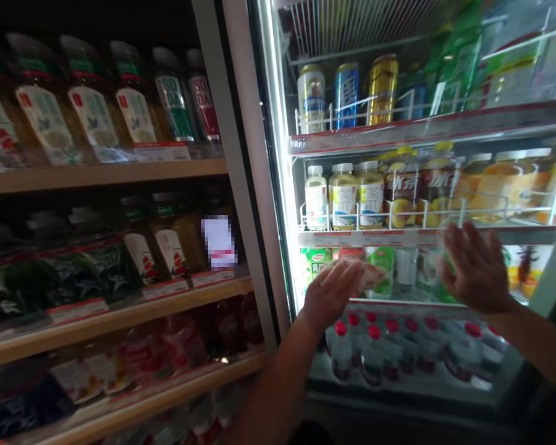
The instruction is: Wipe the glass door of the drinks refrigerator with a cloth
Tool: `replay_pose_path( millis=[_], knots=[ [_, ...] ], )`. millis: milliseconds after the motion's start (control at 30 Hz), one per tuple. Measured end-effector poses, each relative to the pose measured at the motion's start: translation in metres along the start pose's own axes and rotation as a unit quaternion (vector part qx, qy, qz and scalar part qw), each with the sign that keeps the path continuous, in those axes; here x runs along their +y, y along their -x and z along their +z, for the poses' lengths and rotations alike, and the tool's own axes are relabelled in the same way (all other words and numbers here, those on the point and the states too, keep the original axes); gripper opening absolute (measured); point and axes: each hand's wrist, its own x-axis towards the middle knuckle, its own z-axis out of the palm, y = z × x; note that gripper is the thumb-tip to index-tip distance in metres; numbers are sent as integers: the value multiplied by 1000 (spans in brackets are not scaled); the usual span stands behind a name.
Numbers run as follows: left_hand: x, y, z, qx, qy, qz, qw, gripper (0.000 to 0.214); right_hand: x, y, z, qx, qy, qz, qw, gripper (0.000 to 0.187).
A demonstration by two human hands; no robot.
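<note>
My left hand (334, 289) reaches into a lit drinks cooler, in front of the shelf with green cartons (318, 262). Its fingers lie over a pale, crumpled cloth (371, 275), which is smeared by motion. Behind the cloth stands a green-labelled drink (382, 266). My right hand (479, 269) is raised near the front edge of the middle shelf (532, 236). Its fingers are spread and blurred, and nothing shows in its grasp. Bottles of tea (343, 196) stand behind a white wire rail just above my left hand.
Cans (346, 96) and large green bottles (458, 68) fill the upper cooler shelf. Red-capped water bottles (374, 358) stand at the bottom. A vertical frame post (248, 161) divides the cooler from wooden shelves (120, 174) of bottles on the left.
</note>
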Motion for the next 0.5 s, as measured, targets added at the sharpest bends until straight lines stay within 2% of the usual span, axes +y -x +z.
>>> replay_pose_path(
  millis=[67,133,200,400,500],
  knots=[
    [-19,-23,-4,28,3,-51,998,43,0,-1,-1,9,2,-6,1000,75],
    [-33,-45,-7,89,-4,-113,990,47,-1,-3,-2,17,6,-8,1000,73],
    [-37,-58,-8,112,11,-142,983,48,-4,-5,-4,19,9,-3,1000,71],
    [-10,-48,-13,64,59,-79,993,37,-5,-8,-6,21,8,-8,1000,74],
    [-22,-60,-17,46,32,-98,994,42,-3,-9,-4,21,-4,-10,1000,72]
  ],
)
